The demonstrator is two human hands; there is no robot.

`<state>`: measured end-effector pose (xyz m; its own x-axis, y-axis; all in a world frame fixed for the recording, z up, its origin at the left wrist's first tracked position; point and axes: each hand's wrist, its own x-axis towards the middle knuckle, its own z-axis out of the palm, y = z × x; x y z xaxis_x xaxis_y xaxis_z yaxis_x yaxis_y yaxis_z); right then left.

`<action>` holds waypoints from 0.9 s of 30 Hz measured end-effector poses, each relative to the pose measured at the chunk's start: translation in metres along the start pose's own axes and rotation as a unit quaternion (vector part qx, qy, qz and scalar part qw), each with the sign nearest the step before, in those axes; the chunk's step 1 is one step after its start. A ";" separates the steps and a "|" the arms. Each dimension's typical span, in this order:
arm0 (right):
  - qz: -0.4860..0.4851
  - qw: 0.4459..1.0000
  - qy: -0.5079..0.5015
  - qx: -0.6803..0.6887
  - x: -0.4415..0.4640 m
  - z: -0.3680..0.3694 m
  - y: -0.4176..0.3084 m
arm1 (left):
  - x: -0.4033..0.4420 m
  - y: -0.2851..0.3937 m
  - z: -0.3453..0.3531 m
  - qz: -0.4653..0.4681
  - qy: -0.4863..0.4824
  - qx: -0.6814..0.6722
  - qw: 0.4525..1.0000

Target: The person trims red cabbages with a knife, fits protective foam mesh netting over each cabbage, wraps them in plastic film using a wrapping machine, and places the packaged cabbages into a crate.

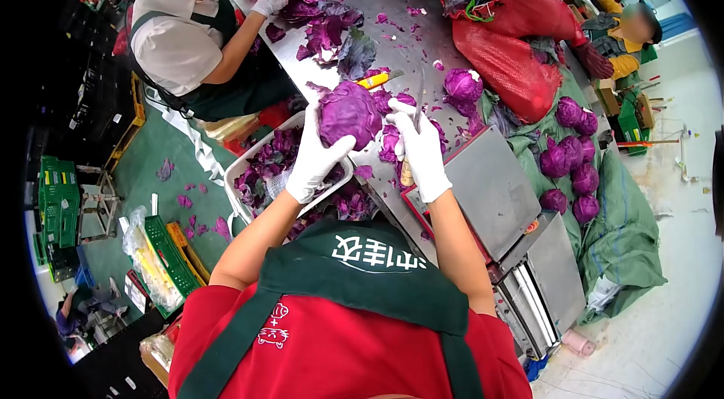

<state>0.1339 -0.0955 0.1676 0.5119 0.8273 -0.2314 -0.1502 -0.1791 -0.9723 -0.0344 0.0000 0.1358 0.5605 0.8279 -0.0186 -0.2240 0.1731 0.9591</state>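
In gloved hands (315, 158), cabbage (349, 115) and knife (406, 173)

dark green apron (302, 256), worn by the person with the camera: large white chinese characters (377, 253) across the bib, three by the look of it; middle one seems to be 佳, the outer two uncertain. thin white line of print just beside them, too small to read. red shirt (324, 357): white printed line drawings with a "+" (274, 321) between them. dark crates (60, 90) and green crates (59, 203), left side: small pale labels, illegible.
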 end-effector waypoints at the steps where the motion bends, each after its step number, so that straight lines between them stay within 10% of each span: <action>1: 0.007 1.000 -0.017 0.019 -0.001 -0.002 -0.001 | 0.000 0.003 0.001 0.047 -0.020 0.069 0.996; 8: -0.052 0.989 -0.131 0.053 0.004 -0.005 0.012 | 0.003 0.007 0.004 0.204 -0.168 0.352 0.898; 10: -0.078 0.990 -0.092 0.079 -0.002 -0.001 0.011 | 0.003 0.007 0.016 0.167 -0.090 0.199 0.962; 11: -0.104 0.988 -0.053 0.104 -0.006 0.001 0.010 | -0.004 0.009 0.021 -0.004 -0.137 -0.018 0.990; 14: -0.121 0.986 -0.026 0.115 -0.013 0.008 0.008 | -0.012 0.014 0.030 -0.142 -0.112 -0.236 0.955; 22: -0.137 0.932 0.083 -0.326 -0.035 0.013 -0.035 | -0.001 -0.003 0.025 0.092 0.005 0.213 0.973; 27: -0.170 0.949 0.112 -0.242 -0.026 0.005 -0.035 | -0.005 0.003 0.031 0.032 0.004 0.100 0.994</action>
<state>0.1215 -0.1086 0.2078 0.6367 0.7562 0.1510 0.4341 -0.1897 -0.8807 -0.0132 -0.0205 0.1474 0.5440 0.8380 0.0424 -0.0956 0.0117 0.9954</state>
